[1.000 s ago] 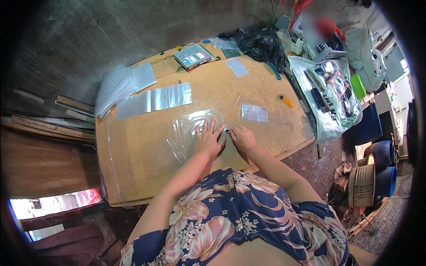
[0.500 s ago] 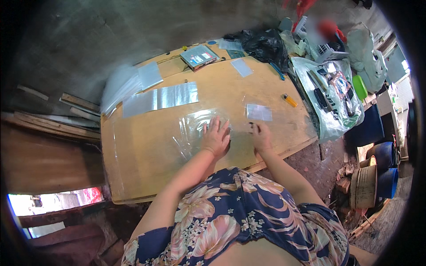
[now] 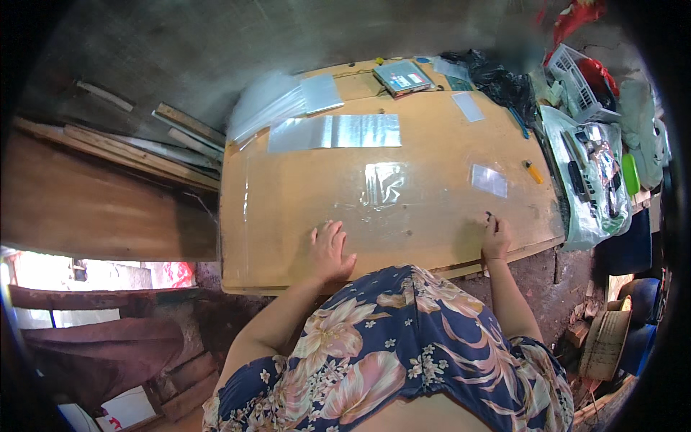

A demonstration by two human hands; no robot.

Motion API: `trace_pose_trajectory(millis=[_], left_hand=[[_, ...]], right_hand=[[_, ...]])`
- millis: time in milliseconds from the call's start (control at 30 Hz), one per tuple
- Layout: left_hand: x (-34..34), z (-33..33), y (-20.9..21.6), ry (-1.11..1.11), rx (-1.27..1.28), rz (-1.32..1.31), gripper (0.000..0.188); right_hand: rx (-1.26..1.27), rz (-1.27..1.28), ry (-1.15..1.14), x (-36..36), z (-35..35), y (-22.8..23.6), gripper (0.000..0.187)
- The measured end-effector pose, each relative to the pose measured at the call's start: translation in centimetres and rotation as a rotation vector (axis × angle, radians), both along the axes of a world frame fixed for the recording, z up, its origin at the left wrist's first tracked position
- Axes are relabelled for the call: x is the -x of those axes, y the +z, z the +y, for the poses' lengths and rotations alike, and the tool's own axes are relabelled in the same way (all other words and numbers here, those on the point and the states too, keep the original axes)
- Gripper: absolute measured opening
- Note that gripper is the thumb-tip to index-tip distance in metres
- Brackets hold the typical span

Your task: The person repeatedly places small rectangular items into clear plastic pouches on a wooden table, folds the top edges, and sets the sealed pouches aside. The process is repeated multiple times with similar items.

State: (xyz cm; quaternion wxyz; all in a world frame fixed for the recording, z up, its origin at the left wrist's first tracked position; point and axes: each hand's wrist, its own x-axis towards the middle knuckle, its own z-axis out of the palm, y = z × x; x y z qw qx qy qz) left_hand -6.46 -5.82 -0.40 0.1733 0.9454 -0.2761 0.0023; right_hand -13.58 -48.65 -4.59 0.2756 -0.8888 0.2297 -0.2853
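Ahead and right of the spread left hand, clear film risked scratches if the right hand, pinching what seemed a small dark piece, brushed it.

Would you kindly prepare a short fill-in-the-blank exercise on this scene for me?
The person's ____ hand pinches a small dark object.
The plastic basket at the upper right is coloured ____.
The clear sheet nearest the yellow lighter lies to its ____.
The person's garment is printed with ____.

Missing words: right; white; left; flowers.
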Motion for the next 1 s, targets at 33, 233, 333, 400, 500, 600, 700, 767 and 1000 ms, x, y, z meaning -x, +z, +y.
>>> trace_pose_trajectory(millis=[33,233,333,400,500,600,700,767,1000], left_hand=[[-1.0,1.7,0.3,-0.051,-0.01,-0.002,0.073],[-4.7,8.0,3.2,-0.207,-0.257,0.005,0.061],[-5.6,9.8,3.8,-0.222,-0.231,0.016,0.06],[-6.1,10.6,3.7,-0.226,-0.214,0.02,0.059],[-6.9,11.6,3.1,-0.249,-0.214,-0.013,0.059],[-7.3,12.2,2.6,-0.282,-0.18,-0.05,0.059],[-7.2,12.6,2.3,-0.28,-0.157,-0.086,0.058],[-7.0,12.7,2.1,-0.258,-0.14,-0.1,0.057],[-6.7,12.8,2.3,-0.228,-0.096,-0.111,0.056]], right_hand=[[-0.006,0.019,-0.024,0.0,0.0,0.0,0.01],[-0.075,-0.03,-0.072,-0.3,0.3,-0.4,0.015],[-0.032,-0.055,-0.104,-0.3,0.2,-0.5,0.015],[0.081,-0.058,-0.12,-0.2,0.0,-0.6,0.014],[0.085,-0.041,-0.133,-0.1,-0.1,-0.8,0.013],[0.133,-0.033,-0.18,-0.2,-0.3,-1.1,0.014],[0.127,-0.047,-0.187,-0.3,-0.3,-1.2,0.013],[0.073,-0.065,-0.241,-0.8,0.1,-0.8,0.011],[-0.11,-0.329,0.076,-7.7,9.9,3.4,0.007]])
